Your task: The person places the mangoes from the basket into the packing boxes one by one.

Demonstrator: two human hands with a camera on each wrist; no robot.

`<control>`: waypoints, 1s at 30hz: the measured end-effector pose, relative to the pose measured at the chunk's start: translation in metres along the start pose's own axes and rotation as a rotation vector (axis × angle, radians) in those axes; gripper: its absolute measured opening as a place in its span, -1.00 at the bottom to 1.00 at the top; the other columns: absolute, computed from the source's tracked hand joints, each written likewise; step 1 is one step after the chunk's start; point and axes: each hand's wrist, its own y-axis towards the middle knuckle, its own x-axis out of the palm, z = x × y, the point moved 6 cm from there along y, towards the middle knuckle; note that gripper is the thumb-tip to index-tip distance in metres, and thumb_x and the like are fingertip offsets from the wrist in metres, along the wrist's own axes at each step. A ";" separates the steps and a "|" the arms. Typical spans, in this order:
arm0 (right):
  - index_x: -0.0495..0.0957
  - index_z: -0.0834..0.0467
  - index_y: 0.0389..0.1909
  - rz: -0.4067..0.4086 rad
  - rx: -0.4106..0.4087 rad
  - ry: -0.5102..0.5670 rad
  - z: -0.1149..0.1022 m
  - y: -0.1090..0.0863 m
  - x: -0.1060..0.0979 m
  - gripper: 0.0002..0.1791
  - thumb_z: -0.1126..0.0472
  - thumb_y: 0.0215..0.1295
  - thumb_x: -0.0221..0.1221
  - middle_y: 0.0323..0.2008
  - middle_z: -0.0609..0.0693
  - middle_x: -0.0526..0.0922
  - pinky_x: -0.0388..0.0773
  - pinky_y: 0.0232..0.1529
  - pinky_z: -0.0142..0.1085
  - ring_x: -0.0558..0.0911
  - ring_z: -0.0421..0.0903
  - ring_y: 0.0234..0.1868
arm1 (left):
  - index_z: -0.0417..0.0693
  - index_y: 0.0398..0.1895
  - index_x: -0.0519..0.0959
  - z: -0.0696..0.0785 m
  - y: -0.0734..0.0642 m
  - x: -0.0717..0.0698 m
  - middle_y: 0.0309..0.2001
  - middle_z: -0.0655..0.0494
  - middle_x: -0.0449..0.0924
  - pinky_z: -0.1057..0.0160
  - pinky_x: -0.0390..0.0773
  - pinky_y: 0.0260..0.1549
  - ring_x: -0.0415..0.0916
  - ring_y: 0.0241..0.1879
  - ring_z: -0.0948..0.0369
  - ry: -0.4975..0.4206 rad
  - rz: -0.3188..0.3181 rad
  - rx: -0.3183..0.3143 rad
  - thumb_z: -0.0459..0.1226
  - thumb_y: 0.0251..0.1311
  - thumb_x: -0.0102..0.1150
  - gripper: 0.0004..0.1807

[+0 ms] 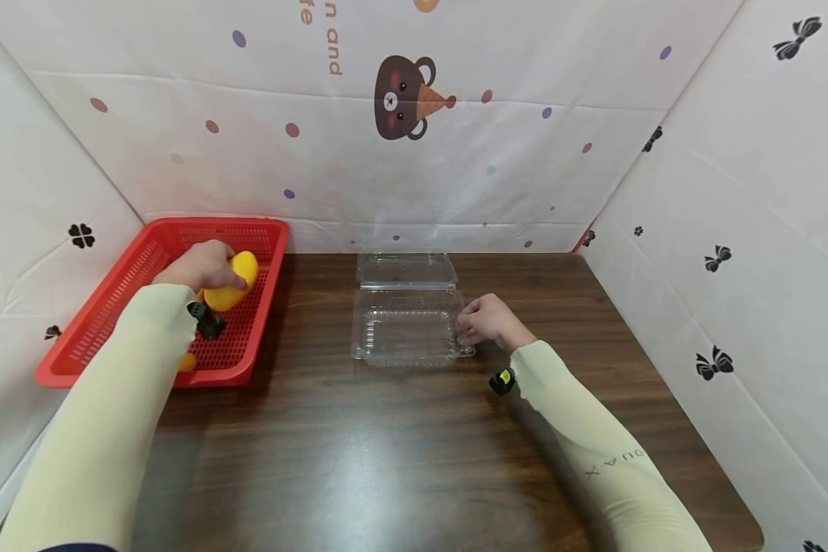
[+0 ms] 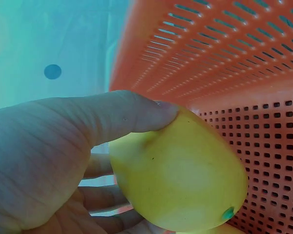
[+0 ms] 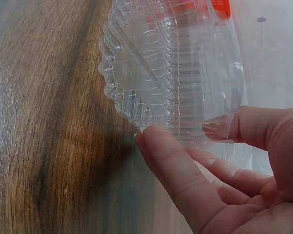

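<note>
My left hand (image 1: 202,264) grips a smooth yellow toy mango (image 1: 233,288) inside the red basket (image 1: 267,307). In the left wrist view the thumb lies over the top of the mango (image 2: 185,165), the other fingers are partly hidden behind it, and a small green stem spot shows at its lower end. Over the table, my right hand (image 1: 491,320) pinches the right side of a clear plastic clamshell box (image 1: 410,331). The box's lid is folded back towards the wall. In the right wrist view, thumb and fingers hold the ribbed edge of the box (image 3: 185,83).
A small orange-yellow item (image 1: 187,362) lies at the basket's near end, partly covered by the left sleeve (image 1: 131,368). The dark wooden table (image 1: 359,445) meets a white printed backdrop (image 1: 524,176) at the back and both sides.
</note>
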 end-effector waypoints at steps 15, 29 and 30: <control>0.62 0.51 0.01 0.010 -0.004 -0.002 0.001 0.000 0.000 -0.72 0.39 0.40 0.14 -0.07 0.35 0.71 0.77 -0.15 -0.14 0.81 0.13 -0.19 | -0.38 0.41 0.29 0.023 -0.010 -0.012 0.14 -0.38 0.43 -0.23 0.62 0.04 0.42 0.02 -0.22 0.017 0.055 0.066 -0.11 0.10 0.50 -0.09; 0.60 0.51 0.02 -0.002 -0.006 0.012 0.002 0.001 0.000 -0.71 0.39 0.42 0.13 -0.07 0.36 0.71 0.77 -0.15 -0.15 0.81 0.11 -0.19 | -0.27 0.42 0.32 0.050 -0.020 -0.021 0.14 -0.31 0.44 -0.23 0.62 0.04 0.42 0.04 -0.21 0.037 0.092 0.123 -0.14 0.09 0.51 -0.12; 0.60 0.51 0.02 -0.002 -0.004 0.010 0.002 0.001 0.000 -0.71 0.38 0.42 0.13 -0.07 0.36 0.71 0.77 -0.15 -0.15 0.81 0.11 -0.19 | -0.26 0.42 0.31 0.052 -0.021 -0.021 0.15 -0.31 0.43 -0.23 0.62 0.04 0.41 0.04 -0.21 0.038 0.092 0.125 -0.14 0.08 0.52 -0.12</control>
